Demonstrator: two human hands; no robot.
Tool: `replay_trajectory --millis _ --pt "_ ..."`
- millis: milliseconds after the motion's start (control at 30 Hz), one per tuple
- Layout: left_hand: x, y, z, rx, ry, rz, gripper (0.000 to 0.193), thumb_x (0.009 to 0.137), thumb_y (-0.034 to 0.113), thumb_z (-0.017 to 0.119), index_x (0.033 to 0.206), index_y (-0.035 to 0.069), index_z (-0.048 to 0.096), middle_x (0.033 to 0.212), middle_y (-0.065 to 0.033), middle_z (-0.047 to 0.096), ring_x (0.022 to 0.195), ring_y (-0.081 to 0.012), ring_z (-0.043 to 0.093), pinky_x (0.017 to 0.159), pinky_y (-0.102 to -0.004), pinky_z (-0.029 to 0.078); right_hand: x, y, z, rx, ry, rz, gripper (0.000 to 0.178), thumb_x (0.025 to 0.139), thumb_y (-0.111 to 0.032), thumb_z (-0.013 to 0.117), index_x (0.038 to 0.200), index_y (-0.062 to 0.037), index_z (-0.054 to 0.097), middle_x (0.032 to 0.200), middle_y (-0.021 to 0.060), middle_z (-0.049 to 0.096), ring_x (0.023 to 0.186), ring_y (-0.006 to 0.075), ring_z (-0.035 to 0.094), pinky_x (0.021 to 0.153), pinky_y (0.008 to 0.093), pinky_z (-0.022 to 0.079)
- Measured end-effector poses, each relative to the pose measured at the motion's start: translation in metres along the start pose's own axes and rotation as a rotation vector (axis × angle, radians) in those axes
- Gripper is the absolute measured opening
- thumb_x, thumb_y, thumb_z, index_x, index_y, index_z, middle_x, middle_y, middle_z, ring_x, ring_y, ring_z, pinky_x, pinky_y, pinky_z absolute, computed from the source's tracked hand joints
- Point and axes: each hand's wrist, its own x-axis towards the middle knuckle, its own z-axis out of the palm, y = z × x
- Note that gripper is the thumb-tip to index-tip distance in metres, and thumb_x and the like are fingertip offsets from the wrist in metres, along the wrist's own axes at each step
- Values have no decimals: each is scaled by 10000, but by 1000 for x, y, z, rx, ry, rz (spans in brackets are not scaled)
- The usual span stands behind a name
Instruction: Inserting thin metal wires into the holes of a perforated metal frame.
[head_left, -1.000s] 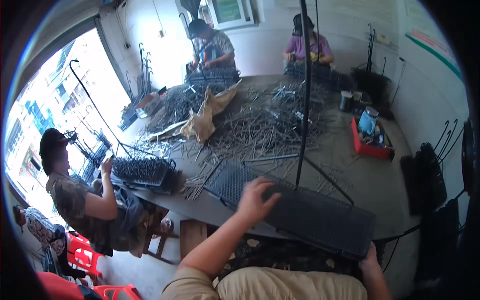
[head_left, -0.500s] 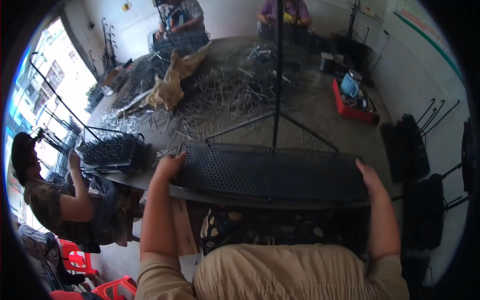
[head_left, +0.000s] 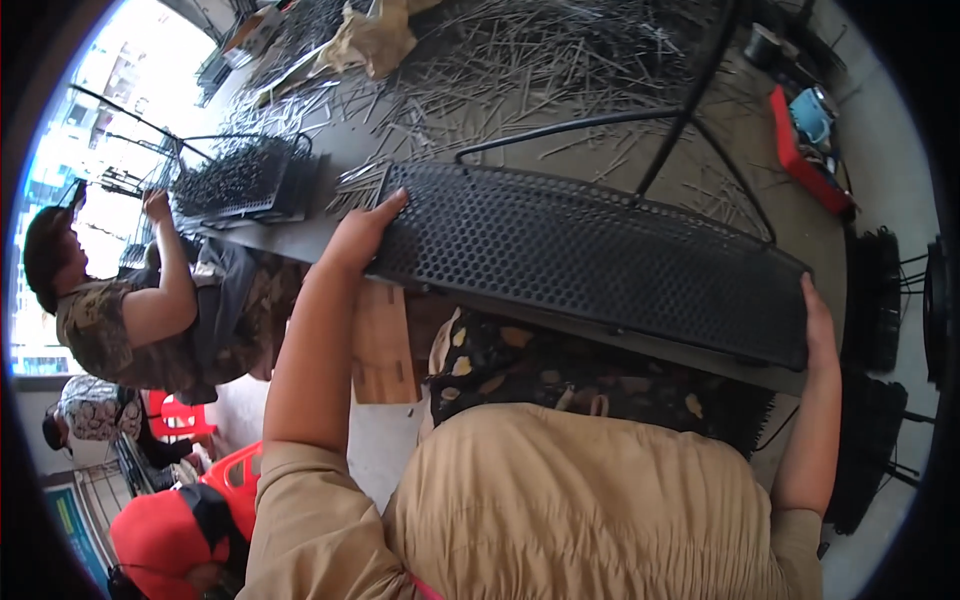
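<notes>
A long black perforated metal tray point(head_left: 590, 265) spans the space before me, tilted down to the right over the table's near edge. My left hand point(head_left: 365, 232) grips its left end, thumb on the upper face. At the opposite end my right hand point(head_left: 819, 325) is closed on the short side, its fingers partly hidden beneath. From the tray's far side rises a black metal rod point(head_left: 690, 100) with bent side braces. Loose thin metal pins point(head_left: 500, 75) lie heaped on the table beyond the tray.
To the left a co-worker point(head_left: 150, 310) sits by another perforated tray full of dark pins point(head_left: 235, 185). Brown paper point(head_left: 375, 40) lies among the far pins. A red box point(head_left: 800, 160) holding a blue mug point(head_left: 810, 115) stands right. Black racks point(head_left: 872, 300) line the right wall.
My view has tipped downward, so the table's far side and the people there have left it. The tray now looks nearer and slopes more to the right. Both hands keep their hold.
</notes>
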Motion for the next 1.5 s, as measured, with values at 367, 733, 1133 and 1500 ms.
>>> replay_trajectory --millis 367,733,1133,1500 --pt "3 0 -12 -91 -45 -24 568 873 469 661 1051 -70 650 1001 -174 683 864 -237 671 804 -344 517 2 -4 12 60 -27 -55 698 888 -554 596 1280 23 569 1183 98 638 1021 188 622 923 299 458" --pt "-256 97 107 595 -450 1768 399 710 205 725 1069 50 645 955 -133 643 908 -302 619 856 -479 471 -3 -4 8 -196 75 -230 597 909 -494 607 1069 78 661 993 107 684 903 168 621 873 276 446" --pt "-322 107 119 729 -364 1645 288 798 202 693 1023 29 642 946 -168 660 950 -333 627 906 -441 492 -11 -18 21 -528 374 -268 665 847 -588 604 944 65 680 859 236 673 871 295 657 804 374 476" --pt "-329 144 98 978 -169 1621 214 887 200 660 976 8 638 936 -202 677 992 -364 634 956 -404 513 -22 -11 22 -575 494 -252 646 846 -569 601 950 64 677 937 266 671 908 388 652 823 428 492"
